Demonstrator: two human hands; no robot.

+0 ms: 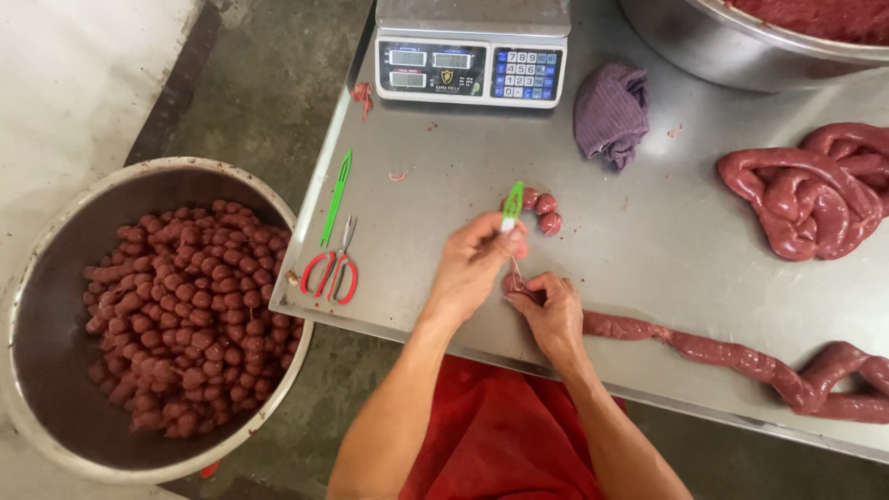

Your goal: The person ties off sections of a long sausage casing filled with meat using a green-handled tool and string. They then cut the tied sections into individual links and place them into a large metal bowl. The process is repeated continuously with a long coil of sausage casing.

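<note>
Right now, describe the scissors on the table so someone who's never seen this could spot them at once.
Start at the steel table and go to its left edge, beside the big bowl of red sausage balls. The scissors lie there, left of the left hand. Their red loop handles set them apart from the plain green tool just above.

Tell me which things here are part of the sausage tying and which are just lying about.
In use: left hand, green-handled tool, right hand, long red filled sausage casing, three tied red links.

Lying about: red-handled scissors, purple cloth, digital scale, spare green tool.
</note>
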